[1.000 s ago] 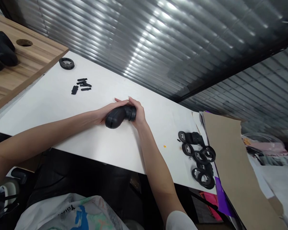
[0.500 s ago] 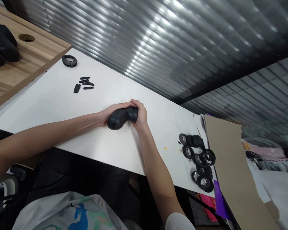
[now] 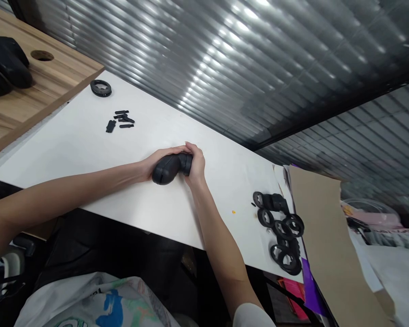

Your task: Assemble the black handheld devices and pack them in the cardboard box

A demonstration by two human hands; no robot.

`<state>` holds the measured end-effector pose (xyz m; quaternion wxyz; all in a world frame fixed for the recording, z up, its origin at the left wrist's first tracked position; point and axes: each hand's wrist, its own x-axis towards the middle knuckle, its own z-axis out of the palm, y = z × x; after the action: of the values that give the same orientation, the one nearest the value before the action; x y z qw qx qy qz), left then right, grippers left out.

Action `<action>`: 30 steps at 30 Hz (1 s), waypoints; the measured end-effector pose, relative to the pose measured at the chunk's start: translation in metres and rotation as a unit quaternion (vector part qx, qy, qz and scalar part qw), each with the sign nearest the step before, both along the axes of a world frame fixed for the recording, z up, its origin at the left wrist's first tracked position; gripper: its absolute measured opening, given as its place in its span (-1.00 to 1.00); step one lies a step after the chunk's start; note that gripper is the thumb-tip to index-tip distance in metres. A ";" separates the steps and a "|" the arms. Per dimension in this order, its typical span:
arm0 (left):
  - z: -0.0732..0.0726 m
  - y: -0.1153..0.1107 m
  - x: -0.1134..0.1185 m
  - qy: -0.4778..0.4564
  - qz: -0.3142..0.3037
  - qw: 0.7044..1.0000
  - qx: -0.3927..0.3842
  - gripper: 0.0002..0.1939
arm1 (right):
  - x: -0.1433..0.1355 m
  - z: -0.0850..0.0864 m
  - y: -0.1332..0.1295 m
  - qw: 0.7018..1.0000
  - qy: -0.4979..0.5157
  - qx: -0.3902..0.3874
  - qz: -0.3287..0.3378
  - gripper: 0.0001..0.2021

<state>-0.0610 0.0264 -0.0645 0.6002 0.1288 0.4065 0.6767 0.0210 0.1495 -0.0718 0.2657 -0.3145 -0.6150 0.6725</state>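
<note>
Near the middle of the white table, both hands hold one black device with a rounded body (image 3: 166, 170) and a ringed end. My left hand (image 3: 153, 162) wraps round the back and left side of the body. Against the ringed end, my right hand (image 3: 196, 164) is closed, its fingertips meeting those of my left hand at the top. The palm side of each hand is mostly hidden by the device.
Small black strips (image 3: 124, 119) and a black ring (image 3: 101, 88) lie at the back left. Several black rings (image 3: 282, 229) are heaped at the right, by a cardboard sheet (image 3: 320, 218). Black devices (image 3: 10, 63) rest on a wooden board (image 3: 63, 68). A corrugated metal wall (image 3: 157, 54) stands behind.
My right hand has moved slightly left, closer to the device's body, and covers more of its ringed end. My left hand keeps its hold. The view has shifted a little.
</note>
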 end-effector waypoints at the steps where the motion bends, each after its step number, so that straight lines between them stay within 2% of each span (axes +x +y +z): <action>1: 0.000 0.000 0.001 -0.002 0.005 1.000 0.001 -0.79 | 0.000 0.000 -0.001 1.000 0.001 0.001 -0.009 -0.68; 8: 0.005 -0.003 0.008 -0.001 0.042 0.999 -0.007 -0.78 | -0.001 0.008 -0.012 0.999 0.024 -0.023 -0.022 -0.71; 13: 0.001 -0.002 0.008 -0.005 0.056 0.998 -0.016 -0.80 | -0.003 0.001 -0.013 0.996 0.019 -0.082 -0.024 -0.69; 17: 0.003 -0.001 0.009 -0.020 0.058 0.998 0.008 -0.78 | -0.004 -0.002 -0.017 0.992 0.048 -0.109 -0.038 -0.63; 21: 0.006 0.000 0.006 -0.021 0.065 0.998 -0.007 -0.84 | -0.003 0.005 -0.020 0.995 0.089 -0.033 -0.017 -0.52; 26: 0.003 -0.002 -0.001 -0.032 -0.029 0.999 -0.021 -0.52 | 0.002 0.012 -0.007 0.995 0.068 0.073 0.030 -0.49; 28: 0.003 -0.003 -0.003 -0.044 -0.059 0.997 -0.034 -0.48 | 0.003 0.013 -0.001 0.993 0.060 0.086 0.054 -0.54; 30: 0.006 -0.005 -0.004 -0.045 -0.062 0.995 -0.057 -0.50 | 0.003 0.014 0.004 0.992 0.051 0.077 0.082 -0.56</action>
<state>-0.0652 0.0218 -0.0589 0.6653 0.0891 0.4080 0.6188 0.0243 0.1530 -0.0579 0.2640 -0.2069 -0.6742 0.6581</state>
